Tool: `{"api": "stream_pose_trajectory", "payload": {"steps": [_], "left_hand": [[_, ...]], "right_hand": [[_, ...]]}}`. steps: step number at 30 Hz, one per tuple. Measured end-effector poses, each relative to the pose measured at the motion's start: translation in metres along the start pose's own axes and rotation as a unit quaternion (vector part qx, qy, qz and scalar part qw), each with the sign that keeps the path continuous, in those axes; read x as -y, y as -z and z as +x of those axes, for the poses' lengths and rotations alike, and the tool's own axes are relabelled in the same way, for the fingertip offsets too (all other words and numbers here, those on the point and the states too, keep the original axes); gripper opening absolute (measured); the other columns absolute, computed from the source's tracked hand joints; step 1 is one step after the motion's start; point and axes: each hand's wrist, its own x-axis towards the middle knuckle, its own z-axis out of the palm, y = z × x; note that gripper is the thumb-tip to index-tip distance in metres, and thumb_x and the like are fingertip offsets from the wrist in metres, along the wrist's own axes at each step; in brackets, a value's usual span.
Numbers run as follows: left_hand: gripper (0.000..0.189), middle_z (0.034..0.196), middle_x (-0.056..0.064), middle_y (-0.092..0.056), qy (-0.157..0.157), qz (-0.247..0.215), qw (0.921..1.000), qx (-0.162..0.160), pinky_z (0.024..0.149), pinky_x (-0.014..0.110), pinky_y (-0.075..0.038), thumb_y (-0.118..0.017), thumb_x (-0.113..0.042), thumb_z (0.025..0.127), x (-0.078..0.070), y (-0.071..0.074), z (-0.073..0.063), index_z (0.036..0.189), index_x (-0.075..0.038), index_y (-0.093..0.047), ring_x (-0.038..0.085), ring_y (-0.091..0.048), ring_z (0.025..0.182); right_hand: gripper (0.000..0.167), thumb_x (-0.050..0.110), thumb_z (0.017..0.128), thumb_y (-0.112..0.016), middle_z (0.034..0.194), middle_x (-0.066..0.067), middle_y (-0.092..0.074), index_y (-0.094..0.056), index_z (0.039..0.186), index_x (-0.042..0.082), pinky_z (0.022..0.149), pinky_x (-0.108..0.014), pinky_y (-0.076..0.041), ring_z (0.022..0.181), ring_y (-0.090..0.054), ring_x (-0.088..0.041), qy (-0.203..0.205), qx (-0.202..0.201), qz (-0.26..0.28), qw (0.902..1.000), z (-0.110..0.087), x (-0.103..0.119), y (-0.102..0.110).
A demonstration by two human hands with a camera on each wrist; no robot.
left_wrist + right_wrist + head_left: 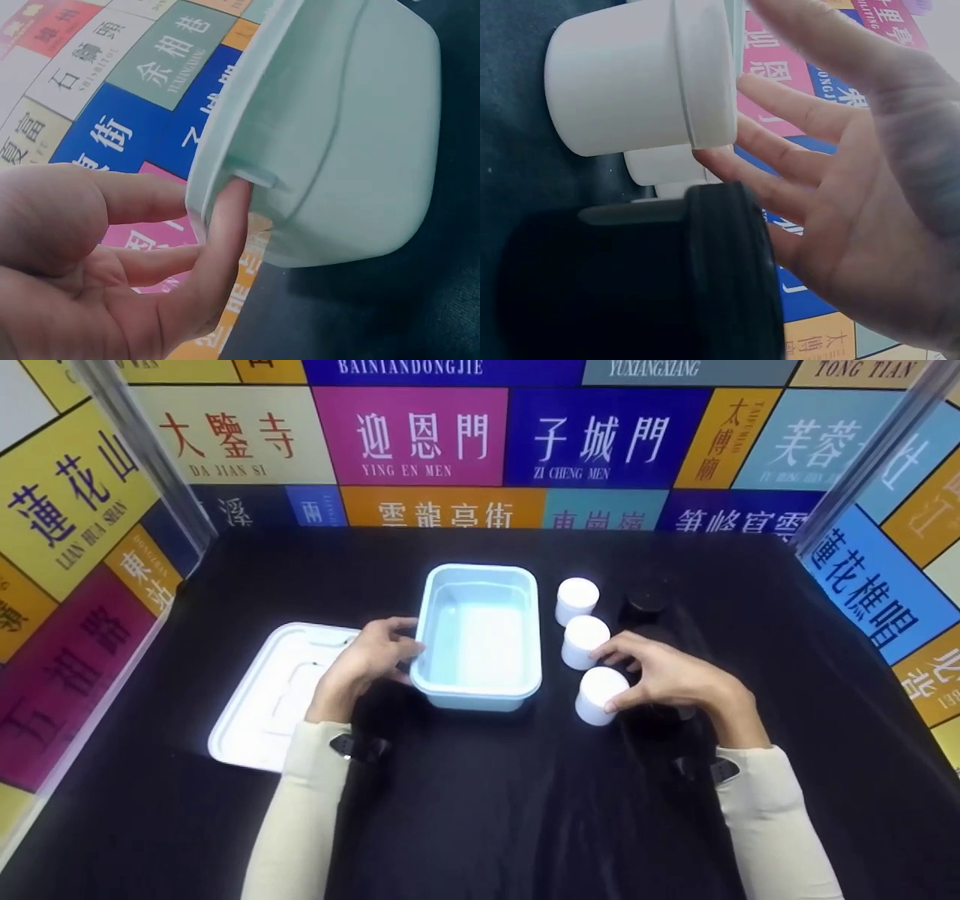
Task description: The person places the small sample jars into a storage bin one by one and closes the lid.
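Observation:
A light-blue rectangular plastic box (480,701) stands uncovered at the table's middle. My left hand (375,652) holds its left rim; in the left wrist view one fingertip of that hand (150,270) tucks under the rim (240,112). Three white lidded jars stand in a row right of the box: a far jar (577,601), a middle jar (586,643) and a near jar (600,696). My right hand (667,671) spreads around the near jar (622,82), thumb by its lid and other fingers reaching past it toward the middle jar.
A white lid (255,697) with raised ridges lies left of the box, partly behind the left forearm. Black jars (646,601) stand right of the white ones; one black jar (630,277) is close below the right hand. Patterned panels (420,435) enclose the back and sides.

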Motion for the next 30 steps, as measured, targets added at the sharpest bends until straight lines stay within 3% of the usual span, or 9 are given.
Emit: {"api": "stream_pose_trajectory", "payload": {"steps": [14, 24, 30], "left_hand": [[0.054, 0.122, 0.026, -0.057, 0.014, -0.033, 0.9989, 0.029, 0.060, 0.037, -0.068, -0.049, -0.003, 0.100, -0.002, -0.004, -0.001, 0.152, 0.004, -0.032, 0.026, -0.068, 0.091], [0.048, 0.121, 0.026, -0.060, 0.020, -0.032, 0.9992, 0.014, 0.060, 0.033, -0.068, -0.050, -0.004, 0.101, -0.003, -0.003, -0.003, 0.146, 0.009, -0.039, 0.026, -0.068, 0.094], [0.046, 0.122, 0.027, -0.059, 0.023, -0.044, 0.9986, 0.021, 0.064, 0.034, -0.068, -0.050, -0.005, 0.101, -0.003, -0.003, -0.003, 0.144, 0.010, -0.040, 0.028, -0.066, 0.100]], "right_hand": [[0.055, 0.022, 0.074, -0.088, 0.119, -0.007, -0.067, -0.063, 0.123, 0.015, 0.095, -0.041, -0.051, 0.103, -0.057, -0.025, -0.033, 0.007, -0.038, 0.9987, 0.002, 0.004, -0.008], [0.054, 0.032, 0.079, -0.085, 0.121, -0.007, -0.065, -0.063, 0.126, 0.016, 0.093, -0.042, -0.052, 0.104, -0.058, -0.024, -0.004, -0.044, -0.053, 0.9976, 0.004, 0.019, -0.005], [0.058, 0.031, 0.079, -0.084, 0.124, -0.010, -0.064, -0.062, 0.129, 0.012, 0.094, -0.045, -0.054, 0.106, -0.057, -0.025, 0.008, -0.073, -0.053, 0.9959, 0.010, 0.031, 0.001]]}}
